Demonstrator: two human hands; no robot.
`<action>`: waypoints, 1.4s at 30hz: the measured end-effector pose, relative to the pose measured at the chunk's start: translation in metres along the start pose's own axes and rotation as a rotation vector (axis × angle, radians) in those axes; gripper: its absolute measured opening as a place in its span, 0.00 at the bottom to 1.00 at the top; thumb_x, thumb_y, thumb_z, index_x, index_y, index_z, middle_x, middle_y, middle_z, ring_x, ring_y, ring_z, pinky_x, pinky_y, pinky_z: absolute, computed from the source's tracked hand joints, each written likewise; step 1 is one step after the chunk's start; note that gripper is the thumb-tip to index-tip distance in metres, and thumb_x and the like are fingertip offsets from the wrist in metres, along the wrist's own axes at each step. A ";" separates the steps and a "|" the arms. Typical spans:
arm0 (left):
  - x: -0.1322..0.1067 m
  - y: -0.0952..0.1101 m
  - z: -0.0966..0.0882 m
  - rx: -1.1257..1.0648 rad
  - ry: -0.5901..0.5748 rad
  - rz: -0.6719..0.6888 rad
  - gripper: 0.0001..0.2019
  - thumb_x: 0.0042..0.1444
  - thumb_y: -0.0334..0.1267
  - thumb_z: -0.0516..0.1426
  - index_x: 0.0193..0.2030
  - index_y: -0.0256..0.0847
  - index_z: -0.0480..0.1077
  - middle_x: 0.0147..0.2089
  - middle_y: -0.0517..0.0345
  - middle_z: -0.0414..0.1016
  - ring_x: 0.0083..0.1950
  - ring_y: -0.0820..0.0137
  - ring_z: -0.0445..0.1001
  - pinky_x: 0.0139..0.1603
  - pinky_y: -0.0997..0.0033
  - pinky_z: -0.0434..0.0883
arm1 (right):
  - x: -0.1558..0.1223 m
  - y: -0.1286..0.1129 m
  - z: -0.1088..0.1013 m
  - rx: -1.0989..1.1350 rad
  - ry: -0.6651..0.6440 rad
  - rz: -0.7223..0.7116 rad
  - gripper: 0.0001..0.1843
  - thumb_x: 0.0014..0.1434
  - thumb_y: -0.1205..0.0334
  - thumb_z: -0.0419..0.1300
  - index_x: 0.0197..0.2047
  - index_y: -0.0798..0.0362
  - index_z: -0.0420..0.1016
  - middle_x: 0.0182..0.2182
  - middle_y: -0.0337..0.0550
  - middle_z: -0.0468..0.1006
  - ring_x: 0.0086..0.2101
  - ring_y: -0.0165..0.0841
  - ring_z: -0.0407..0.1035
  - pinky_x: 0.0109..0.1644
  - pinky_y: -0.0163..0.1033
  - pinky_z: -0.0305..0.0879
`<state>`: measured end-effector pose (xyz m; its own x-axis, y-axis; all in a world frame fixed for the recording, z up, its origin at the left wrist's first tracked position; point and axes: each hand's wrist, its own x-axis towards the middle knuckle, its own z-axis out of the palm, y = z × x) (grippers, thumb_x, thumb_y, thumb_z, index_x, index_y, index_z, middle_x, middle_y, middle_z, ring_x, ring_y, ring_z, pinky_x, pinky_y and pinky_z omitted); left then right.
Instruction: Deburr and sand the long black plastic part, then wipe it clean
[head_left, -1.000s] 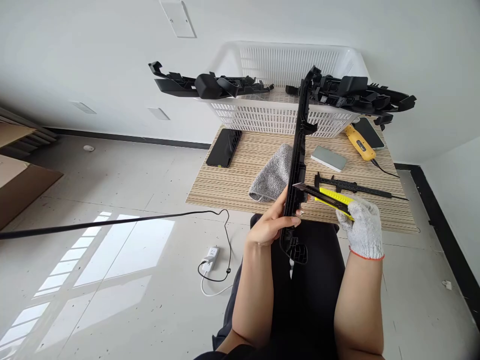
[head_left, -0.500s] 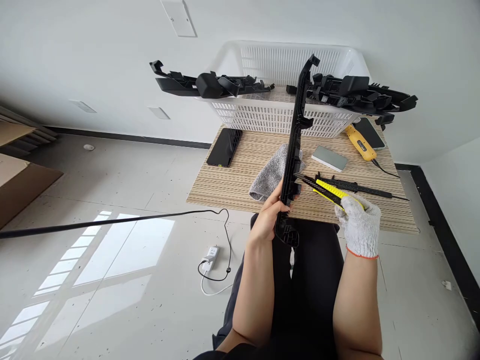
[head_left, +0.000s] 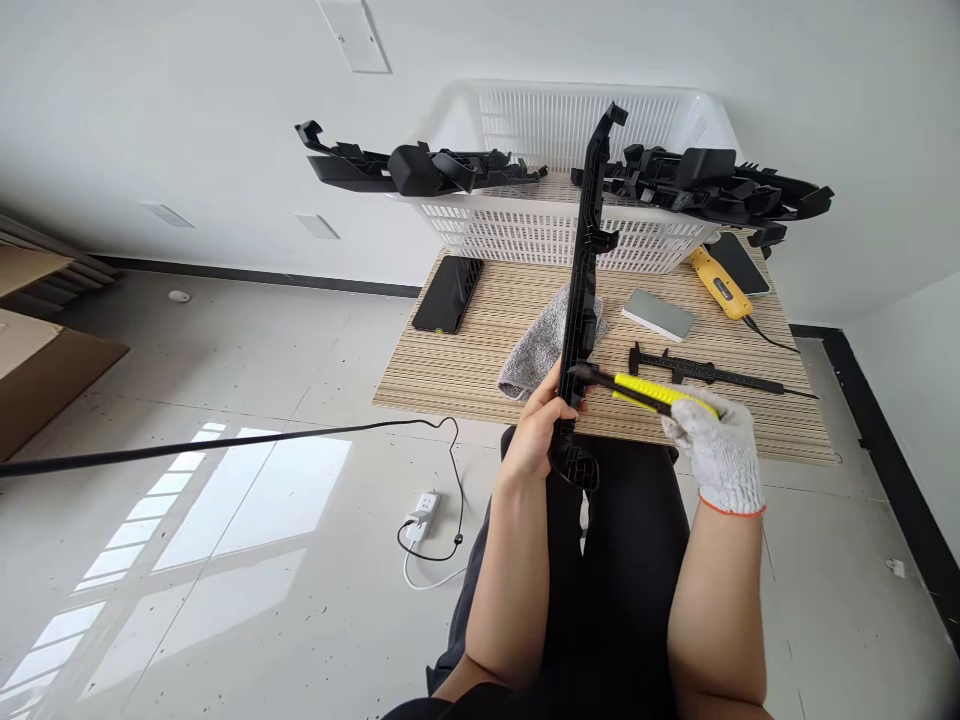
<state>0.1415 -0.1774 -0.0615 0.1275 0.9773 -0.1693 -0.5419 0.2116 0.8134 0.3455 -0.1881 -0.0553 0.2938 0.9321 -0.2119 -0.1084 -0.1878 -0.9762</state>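
My bare left hand (head_left: 534,432) is wrapped round the lower part of a long, narrow black plastic trim piece (head_left: 583,270), which stands nearly upright over the table's front edge. Clips and ribs run along it. In a white knitted glove, my right hand (head_left: 712,440) grips a yellow-and-black utility knife (head_left: 652,392). The knife's dark front end meets the trim piece just above my left fingers; whether it touches cannot be made out. Behind the piece lies a crumpled grey cloth (head_left: 534,345).
A white plastic basket (head_left: 480,235) carries more black plastic parts (head_left: 427,172) across its rim. On the table (head_left: 420,375) lie a black phone (head_left: 448,294), a grey-green box (head_left: 658,315), a caliper (head_left: 701,371), a yellow corded tool (head_left: 721,285) and a dark flat device (head_left: 739,263). A power strip (head_left: 422,518) is on the floor.
The knife has shifted left, and its front end now overlaps the trim piece. The trim piece's top has tipped slightly left. Both hands keep their holds.
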 end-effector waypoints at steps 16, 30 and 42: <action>0.002 0.001 0.001 0.088 -0.003 -0.004 0.38 0.43 0.28 0.56 0.66 0.48 0.73 0.52 0.59 0.81 0.45 0.69 0.71 0.44 0.73 0.69 | 0.001 0.004 0.001 0.018 0.066 -0.039 0.11 0.48 0.61 0.72 0.36 0.53 0.86 0.20 0.37 0.74 0.20 0.27 0.66 0.20 0.32 0.62; 0.002 0.000 -0.002 0.097 -0.027 0.007 0.38 0.44 0.28 0.56 0.66 0.49 0.73 0.52 0.59 0.80 0.43 0.70 0.70 0.43 0.74 0.68 | 0.001 0.003 -0.004 0.009 0.048 -0.038 0.11 0.49 0.58 0.72 0.37 0.52 0.87 0.20 0.37 0.75 0.21 0.28 0.66 0.21 0.31 0.61; 0.002 -0.002 -0.003 0.103 -0.018 0.008 0.37 0.45 0.28 0.56 0.65 0.48 0.73 0.52 0.59 0.81 0.42 0.70 0.71 0.44 0.73 0.69 | 0.002 0.006 -0.005 0.008 -0.007 -0.026 0.13 0.48 0.59 0.74 0.39 0.51 0.87 0.21 0.38 0.76 0.21 0.28 0.67 0.21 0.32 0.61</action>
<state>0.1406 -0.1754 -0.0654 0.1388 0.9784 -0.1530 -0.4548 0.2002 0.8678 0.3499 -0.1890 -0.0620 0.2904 0.9387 -0.1857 -0.1083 -0.1606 -0.9811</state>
